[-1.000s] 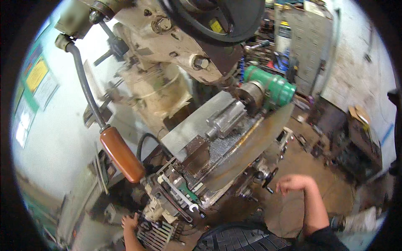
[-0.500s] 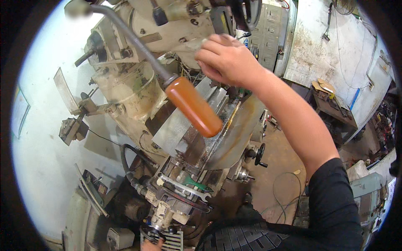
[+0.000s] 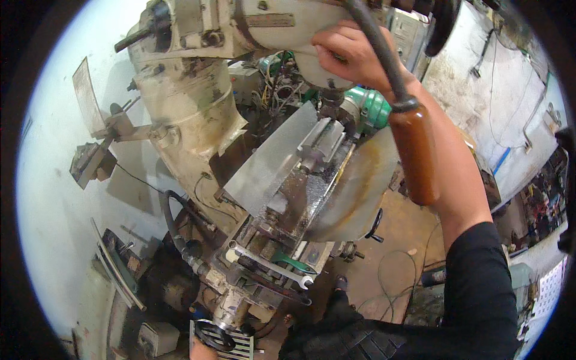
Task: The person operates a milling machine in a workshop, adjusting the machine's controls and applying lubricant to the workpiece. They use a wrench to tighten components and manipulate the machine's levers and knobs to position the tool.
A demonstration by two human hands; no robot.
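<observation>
My right hand [image 3: 354, 55] is raised against the pale milling machine head [image 3: 282, 27], its fingers curled; whatever they grip is hidden. In front of my right forearm hangs a dark lever with an orange-brown handle [image 3: 415, 156], close to the camera. At the lower edge, my left hand [image 3: 203, 350] touches the black handwheel [image 3: 215, 336] at the table's end, largely cut off with its fingers hidden. Below the spindle, a grey ribbed metal piece [image 3: 324, 143] sits on the machine table between a flat metal sheet [image 3: 273, 162] and a curved, rust-streaked sheet [image 3: 354, 186].
A combination spanner [image 3: 270, 264] and a green-handled tool [image 3: 294, 261] lie on the table's near end. A green motor-like housing [image 3: 369, 108] stands behind the spindle. Cable loops [image 3: 390, 282] lie on the brown floor. A thick hose [image 3: 174, 222] runs along the left.
The view has shifted, so the orange-handled lever now appears farther right, over my forearm. My right hand stays up at the machine head and my left stays at the handwheel.
</observation>
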